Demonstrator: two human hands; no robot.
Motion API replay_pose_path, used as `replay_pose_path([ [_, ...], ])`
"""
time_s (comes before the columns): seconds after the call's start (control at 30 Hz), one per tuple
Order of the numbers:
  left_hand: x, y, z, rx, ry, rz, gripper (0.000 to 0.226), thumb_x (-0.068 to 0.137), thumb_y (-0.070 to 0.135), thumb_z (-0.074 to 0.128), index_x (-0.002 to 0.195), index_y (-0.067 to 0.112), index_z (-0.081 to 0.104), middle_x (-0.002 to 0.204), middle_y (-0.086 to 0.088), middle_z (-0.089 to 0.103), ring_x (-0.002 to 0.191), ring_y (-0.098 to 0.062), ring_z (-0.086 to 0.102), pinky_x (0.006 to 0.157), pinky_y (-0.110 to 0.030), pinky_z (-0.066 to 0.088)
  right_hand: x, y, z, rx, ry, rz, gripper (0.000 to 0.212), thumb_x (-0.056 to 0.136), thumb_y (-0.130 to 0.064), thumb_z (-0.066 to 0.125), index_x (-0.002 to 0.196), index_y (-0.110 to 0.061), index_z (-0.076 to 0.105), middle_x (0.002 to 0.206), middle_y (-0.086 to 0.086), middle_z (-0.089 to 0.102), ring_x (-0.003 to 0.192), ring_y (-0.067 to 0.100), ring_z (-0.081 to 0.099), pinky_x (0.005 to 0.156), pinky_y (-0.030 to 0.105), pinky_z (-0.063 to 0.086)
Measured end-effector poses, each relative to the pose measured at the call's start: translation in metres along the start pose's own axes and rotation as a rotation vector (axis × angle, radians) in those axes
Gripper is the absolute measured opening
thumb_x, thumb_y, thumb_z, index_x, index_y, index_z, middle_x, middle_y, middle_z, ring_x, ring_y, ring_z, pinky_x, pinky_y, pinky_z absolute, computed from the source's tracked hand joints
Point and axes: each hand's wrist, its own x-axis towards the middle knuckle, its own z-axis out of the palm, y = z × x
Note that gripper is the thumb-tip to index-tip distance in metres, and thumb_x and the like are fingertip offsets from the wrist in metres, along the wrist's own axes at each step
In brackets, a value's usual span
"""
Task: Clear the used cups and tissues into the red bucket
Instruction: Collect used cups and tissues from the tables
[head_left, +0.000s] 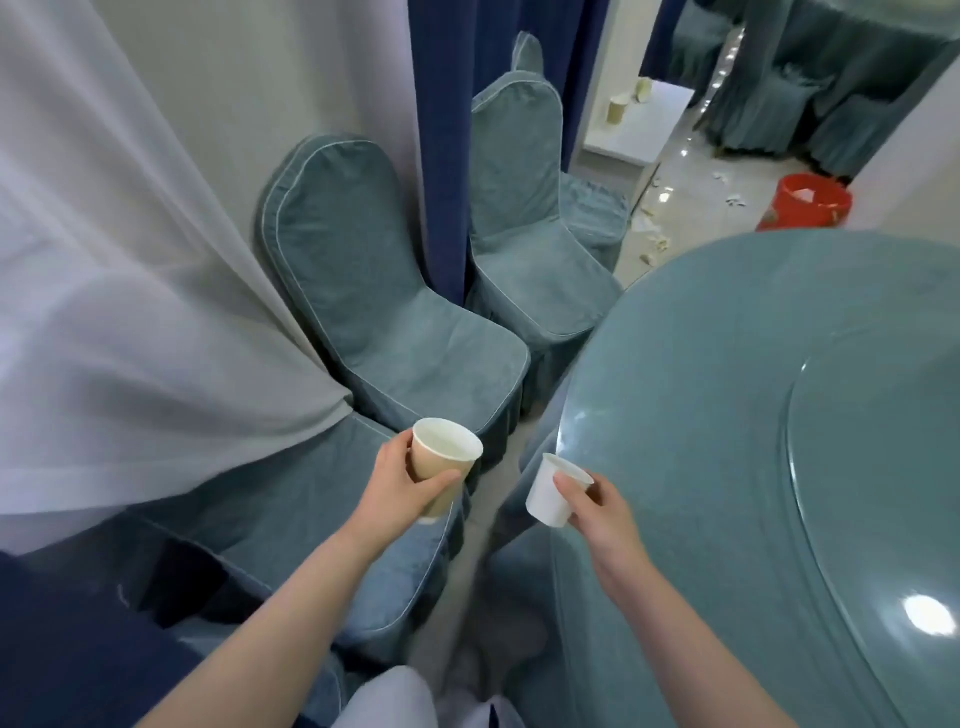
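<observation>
Left hand: my left hand (410, 480) is wrapped round a tan paper cup (444, 465), thumb on the near side, fingers behind; the cup leans with its mouth up and towards me.
Right hand: my right hand (597, 506) pinches a white cup (553, 491) at the rim, thumb over the lip, with the cup tipped so its base points down and to the left.
Hand pose: both forearms reach forward at about the same height, hands near each other, over the gap between the nearest covered chair (322, 525) and the bench (727, 415).
Bench: round, under a teal cloth, filling my right side; its edge is just beside the right hand.
Red bucket: the red bucket (805, 202) sits on the floor well ahead and to the right, beyond the far edge of the bench, well apart from both hands.
Key relation: the bucket lies forward-right, so I judge the right hand the nearer; the bench sits between, so I must walk round it.
Floor: scraps of tissue (657, 241) lie scattered left of the bucket.
Far ledge: two more cups (618, 110) stand on a white ledge (639, 135) beyond.
</observation>
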Motion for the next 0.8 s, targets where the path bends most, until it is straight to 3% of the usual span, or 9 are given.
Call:
replay_pose_path([
  [0.13, 0.048, 0.02, 0.021, 0.026, -0.056, -0.006, 0.078, 0.067, 0.038, 0.083, 0.135, 0.023, 0.046, 0.128, 0.001, 0.049, 0.118, -0.016, 0.051, 0.106, -0.043, 0.043, 0.028, -0.017, -0.011, 0.035, 0.078, 0.01, 0.034, 0.084, -0.036, 0.073, 0.113, -0.021, 0.064, 0.108, -0.002, 0.071, 0.101, 0.015, 0.067, 0.092, 0.037, 0.054],
  [0.3, 0.098, 0.047, 0.052, 0.027, -0.118, 0.036, 0.063, 0.073, 0.036, 0.081, 0.126, 0.029, 0.047, 0.129, -0.001, 0.049, 0.113, -0.015, 0.054, 0.099, -0.039, 0.048, 0.054, -0.038, -0.03, 0.055, 0.171, 0.0, 0.019, 0.086, -0.035, 0.07, 0.102, -0.025, 0.067, 0.101, -0.004, 0.073, 0.093, 0.012, 0.069, 0.083, 0.031, 0.056],
  [0.47, 0.15, 0.071, 0.098, -0.001, -0.154, 0.066, 0.061, 0.076, 0.033, 0.08, 0.126, 0.032, 0.046, 0.127, 0.004, 0.048, 0.108, -0.009, 0.054, 0.089, -0.028, 0.047, 0.084, -0.058, -0.05, 0.072, 0.252, -0.004, 0.03, 0.086, -0.034, 0.07, 0.111, -0.019, 0.064, 0.106, 0.0, 0.071, 0.098, 0.015, 0.067, 0.089, 0.037, 0.056],
  [0.6, 0.205, 0.089, 0.127, -0.015, -0.239, 0.074, 0.068, 0.074, 0.035, 0.079, 0.132, 0.028, 0.045, 0.127, 0.005, 0.044, 0.11, -0.011, 0.054, 0.095, -0.033, 0.048, 0.118, -0.077, -0.062, 0.065, 0.306, 0.001, 0.029, 0.086, -0.036, 0.071, 0.11, -0.021, 0.064, 0.107, -0.001, 0.07, 0.1, 0.015, 0.067, 0.094, 0.041, 0.054],
  [0.7, 0.25, 0.108, 0.144, 0.0, -0.32, 0.108, 0.063, 0.072, 0.038, 0.079, 0.125, 0.034, 0.046, 0.123, 0.008, 0.045, 0.107, -0.005, 0.053, 0.091, -0.026, 0.046, 0.147, -0.091, -0.072, 0.087, 0.371, -0.001, 0.034, 0.086, -0.035, 0.072, 0.115, -0.018, 0.063, 0.11, 0.001, 0.069, 0.103, 0.017, 0.066, 0.097, 0.043, 0.053],
  [0.8, 0.29, 0.124, 0.162, 0.055, -0.39, 0.126, 0.061, 0.077, 0.029, 0.079, 0.129, 0.022, 0.049, 0.128, 0.002, 0.047, 0.116, -0.015, 0.052, 0.1, -0.032, 0.044, 0.172, -0.103, -0.079, 0.114, 0.449, -0.001, 0.037, 0.086, -0.031, 0.071, 0.116, -0.012, 0.062, 0.11, 0.005, 0.069, 0.103, 0.02, 0.066, 0.096, 0.045, 0.053],
])
